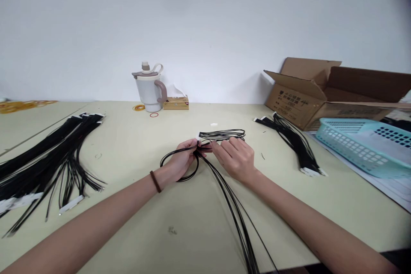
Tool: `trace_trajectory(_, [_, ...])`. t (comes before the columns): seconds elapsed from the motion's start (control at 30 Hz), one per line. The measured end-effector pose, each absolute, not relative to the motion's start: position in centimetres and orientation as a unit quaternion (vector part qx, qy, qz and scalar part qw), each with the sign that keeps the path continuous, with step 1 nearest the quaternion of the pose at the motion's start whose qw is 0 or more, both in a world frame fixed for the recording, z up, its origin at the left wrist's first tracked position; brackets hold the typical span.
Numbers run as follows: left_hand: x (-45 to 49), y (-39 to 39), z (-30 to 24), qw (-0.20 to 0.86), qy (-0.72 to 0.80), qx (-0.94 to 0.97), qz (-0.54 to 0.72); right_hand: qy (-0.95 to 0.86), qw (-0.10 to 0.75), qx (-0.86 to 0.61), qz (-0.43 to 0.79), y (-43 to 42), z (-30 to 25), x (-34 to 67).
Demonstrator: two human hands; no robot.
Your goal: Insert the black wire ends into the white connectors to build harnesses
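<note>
A bundle of thin black wires (pixel 221 180) crosses the middle of the table, its loose strands running down past the front edge. My left hand (pixel 185 158) is closed around the gathered part of this bundle, where some wires loop back near the wrist. My right hand (pixel 236 157) is closed just to the right, its fingers pinching at the wires by the left fingertips; exactly what it grips is hidden. Behind the hands, more of the wires form a flat loop (pixel 226 133), with a white connector (pixel 198 136) at its left end.
Black wire bundles (pixel 64 150) lie at the left, a smaller bundle (pixel 293 145) at the right. An open cardboard box (pixel 293 98) and a turquoise basket (pixel 356 150) stand at far right. Toward the wall are a mug (pixel 148 92), a tissue pack (pixel 176 103) and rubber bands (pixel 138 107).
</note>
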State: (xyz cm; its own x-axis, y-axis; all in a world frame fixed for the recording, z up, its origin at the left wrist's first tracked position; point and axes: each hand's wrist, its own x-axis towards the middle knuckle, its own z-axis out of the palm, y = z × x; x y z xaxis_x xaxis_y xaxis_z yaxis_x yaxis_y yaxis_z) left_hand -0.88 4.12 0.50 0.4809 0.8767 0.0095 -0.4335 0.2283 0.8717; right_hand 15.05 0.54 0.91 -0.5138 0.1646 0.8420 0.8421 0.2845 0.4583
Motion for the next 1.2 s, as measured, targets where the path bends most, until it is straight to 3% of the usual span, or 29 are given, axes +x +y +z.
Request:
trace_trajectory(0.27, [-0.8,4.2,0.4,0.737,0.252,0.445,0.442,-0.744,0.383,-0.323,-0.443,0.5,0.3,15.0])
trace_trajectory(0.63, [-1.0,4.0,0.4,0.769,0.244,0.413,0.423,-0.73,0.365,-0.221,-0.535,0.3,2.2,15.1])
trace_trajectory(1.2, [-1.1,4.4,-0.1,0.787,0.262,0.384,0.407,-0.729,0.356,-0.193,-0.552,0.4,2.3,15.4])
